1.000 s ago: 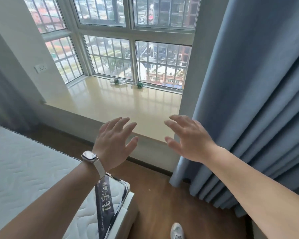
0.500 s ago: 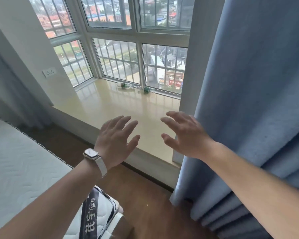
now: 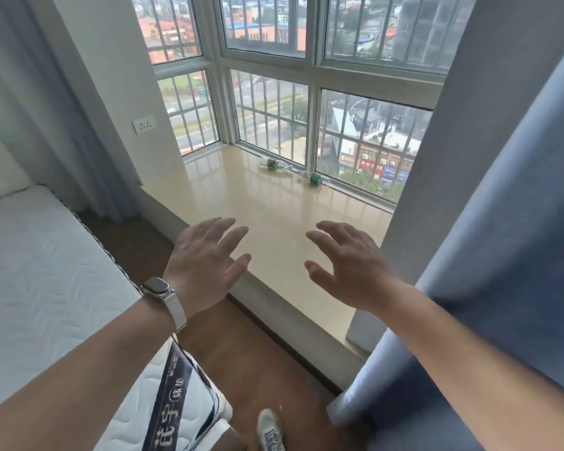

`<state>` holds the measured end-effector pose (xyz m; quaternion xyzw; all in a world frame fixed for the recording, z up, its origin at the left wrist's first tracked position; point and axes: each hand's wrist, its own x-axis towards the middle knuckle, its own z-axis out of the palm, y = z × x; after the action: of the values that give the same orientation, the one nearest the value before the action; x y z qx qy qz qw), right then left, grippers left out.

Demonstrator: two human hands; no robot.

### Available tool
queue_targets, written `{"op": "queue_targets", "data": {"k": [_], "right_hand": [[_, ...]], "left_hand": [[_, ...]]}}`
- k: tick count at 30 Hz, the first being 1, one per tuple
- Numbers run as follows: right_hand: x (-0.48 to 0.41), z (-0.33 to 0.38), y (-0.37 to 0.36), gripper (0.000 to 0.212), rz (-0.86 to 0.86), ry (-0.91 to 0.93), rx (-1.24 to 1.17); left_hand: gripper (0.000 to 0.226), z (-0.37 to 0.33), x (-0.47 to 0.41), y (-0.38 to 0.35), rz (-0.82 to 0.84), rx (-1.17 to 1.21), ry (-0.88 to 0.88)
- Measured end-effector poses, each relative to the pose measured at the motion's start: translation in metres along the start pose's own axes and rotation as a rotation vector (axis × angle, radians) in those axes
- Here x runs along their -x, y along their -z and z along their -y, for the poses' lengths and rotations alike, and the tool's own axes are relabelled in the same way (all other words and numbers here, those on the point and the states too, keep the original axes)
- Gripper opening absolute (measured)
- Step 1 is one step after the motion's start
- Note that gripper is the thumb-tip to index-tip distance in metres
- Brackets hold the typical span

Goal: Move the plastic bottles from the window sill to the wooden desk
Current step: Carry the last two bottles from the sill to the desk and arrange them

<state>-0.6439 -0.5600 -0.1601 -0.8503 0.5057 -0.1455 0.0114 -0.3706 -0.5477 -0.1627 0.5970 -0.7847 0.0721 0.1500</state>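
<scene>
Two clear plastic green-label bottles, left bottle [image 3: 275, 165] and right bottle [image 3: 316, 179], lie on sides at far edge of glossy beige window sill [image 3: 267, 206], by the glass; touching or not, can't tell. Left hand [image 3: 205, 262] & right hand [image 3: 349, 265]: fingers spread, holding nothing, above sill's near edge.

window sill [image 3: 274, 216] | glossy beige | left bottle [image 3: 273, 164], right bottle [image 3: 316, 179] lying flat at far edge

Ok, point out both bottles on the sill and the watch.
Left bottle [image 3: 273, 164]: head view, on its green label.
Right bottle [image 3: 316, 179]: head view, on its green label.
Watch [image 3: 157, 287]: head view, on its face.
</scene>
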Motion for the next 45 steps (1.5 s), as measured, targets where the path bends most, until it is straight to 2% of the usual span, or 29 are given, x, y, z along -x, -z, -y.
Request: {"op": "queue_targets", "data": {"k": [10, 20, 29, 37, 45], "right_hand": [[-0.135, 0.006, -0.029, 0.060, 0.044, 0.081, 0.049], [-0.256, 0.028, -0.064, 0.064, 0.086, 0.112, 0.067], [-0.325, 0.061, -0.085, 0.061, 0.074, 0.216, 0.052], [-0.379, 0.075, -0.121, 0.061, 0.083, 0.281, -0.037], [-0.476, 0.066, -0.164, 0.057, 0.075, 0.335, -0.063]], "left_hand": [[0.056, 0.088, -0.069, -0.045, -0.029, 0.047, 0.104], [0.052, 0.192, -0.124, -0.059, -0.078, 0.041, 0.199], [0.047, 0.242, -0.141, -0.051, -0.195, -0.013, 0.207], [0.050, 0.289, -0.136, -0.057, -0.224, -0.064, 0.270], [0.049, 0.350, -0.189, -0.072, -0.218, -0.140, 0.326]]}}
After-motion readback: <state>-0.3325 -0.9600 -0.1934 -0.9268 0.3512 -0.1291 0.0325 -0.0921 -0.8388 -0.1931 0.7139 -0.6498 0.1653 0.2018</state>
